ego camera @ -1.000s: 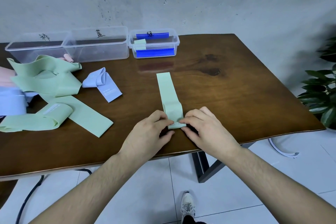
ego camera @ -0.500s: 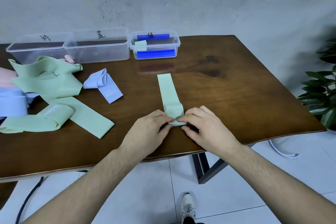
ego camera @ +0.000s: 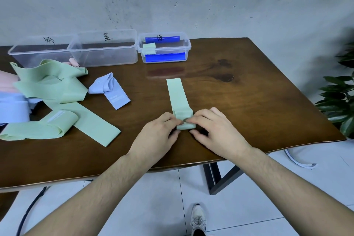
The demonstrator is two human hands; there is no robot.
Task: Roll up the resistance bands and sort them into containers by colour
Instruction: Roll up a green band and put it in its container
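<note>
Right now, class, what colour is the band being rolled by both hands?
Pale green: the band shows best in the head view, its near end rolled.

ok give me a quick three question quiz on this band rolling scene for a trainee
1. True or false: both hands pinch the green band at its near end.
2. Which container already holds a rolled green band? A) left container B) middle container C) right container
3. Fill in: the loose band lying between the green pile and the band being rolled is ____ in colour.

Key:
1. True: left hand and right hand pinch the rolled end.
2. C
3. Light blue
</note>
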